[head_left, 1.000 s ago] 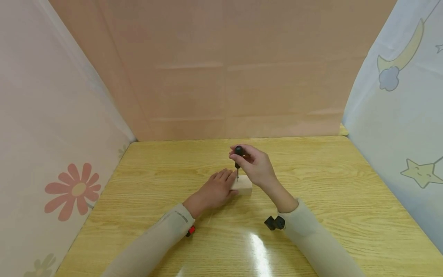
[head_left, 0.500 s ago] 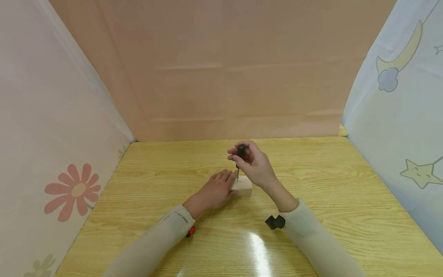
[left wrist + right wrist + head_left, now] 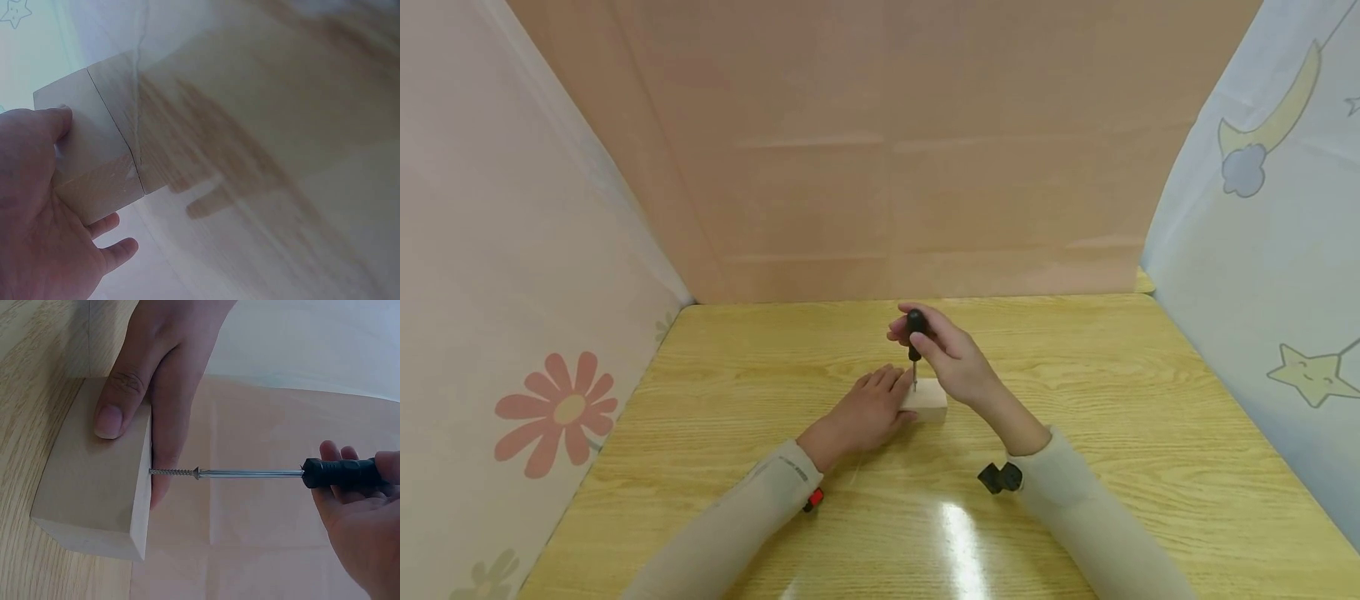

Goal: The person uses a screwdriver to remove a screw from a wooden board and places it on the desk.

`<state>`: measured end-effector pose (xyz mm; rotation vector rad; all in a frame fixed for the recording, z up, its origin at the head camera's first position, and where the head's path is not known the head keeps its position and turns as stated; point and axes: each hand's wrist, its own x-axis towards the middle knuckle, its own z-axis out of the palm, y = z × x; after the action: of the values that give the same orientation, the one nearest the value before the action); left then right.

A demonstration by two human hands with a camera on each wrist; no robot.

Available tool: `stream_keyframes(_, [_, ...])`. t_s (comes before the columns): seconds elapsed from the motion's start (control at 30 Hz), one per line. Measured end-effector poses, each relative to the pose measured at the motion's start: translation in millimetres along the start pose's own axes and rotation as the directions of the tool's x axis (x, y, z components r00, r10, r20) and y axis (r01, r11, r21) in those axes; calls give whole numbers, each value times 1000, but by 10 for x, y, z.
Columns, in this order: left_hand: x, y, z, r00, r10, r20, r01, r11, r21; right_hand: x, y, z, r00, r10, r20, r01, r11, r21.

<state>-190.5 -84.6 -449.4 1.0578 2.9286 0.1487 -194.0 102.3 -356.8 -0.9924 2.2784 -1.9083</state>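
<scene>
A pale wooden block (image 3: 931,402) lies on the table, held at its left end by my left hand (image 3: 867,412). In the left wrist view the thumb presses one face of the block (image 3: 94,140) while fingers reach behind it. My right hand (image 3: 961,360) holds a screwdriver (image 3: 915,335) by its black handle, shaft pointing down. The right wrist view shows the screwdriver's tip at the head of a threaded screw (image 3: 176,472). That screw stands out from the block's top face, its point at the wood, beside a left finger. Most of its thread is exposed.
The wood-grain table (image 3: 737,367) spreads around the hands. A plain peach sheet (image 3: 887,167) hangs along the back, and patterned sheets (image 3: 1262,250) close in both sides. Small dark devices (image 3: 1000,477) sit at the sleeve cuffs.
The screwdriver handle leaned right half a second ago and now stands more upright, as my right hand and its fingers shifted around it. The left hand and block have stayed in place.
</scene>
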Motion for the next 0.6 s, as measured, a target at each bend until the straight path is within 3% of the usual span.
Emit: stream_keyframes(0.6, [4,1,-8,1000,-16,19,16,1000,-25,-6,-85,-33,999,-20,-35,20,1000,-6])
